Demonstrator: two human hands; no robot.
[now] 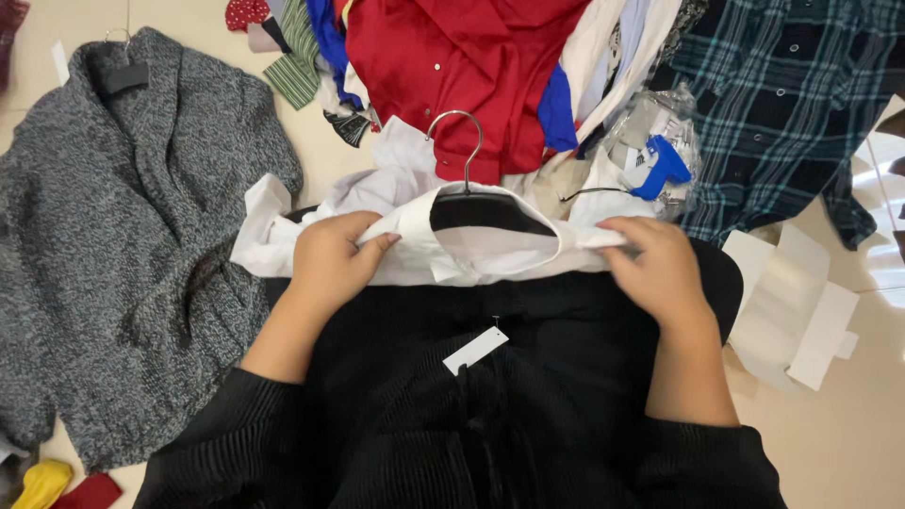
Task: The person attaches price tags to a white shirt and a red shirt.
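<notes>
Lying across a black ribbed garment on the pale floor, a white shirt is seen hung on a black hanger whose metal hook points away from the person. The shirt's collar is gripped on both sides: the left hand is closed around the collar's left end, fingers curled over the fabric, and the right hand is pinched on the collar's right end, thumb on top. Both forearms are covered by black ribbed sleeves. A white paper tag is seen on the black garment, between the two arms.

A grey knitted sweater on its own hanger is spread on the floor to the left, well apart from the hands. Beyond the shirt, a heap of clothes is piled, with a red shirt in the middle and a dark green plaid shirt to the right. A blue plastic piece inside clear wrapping lies just beyond the right hand. White folded card pieces rest on the floor at the right.
</notes>
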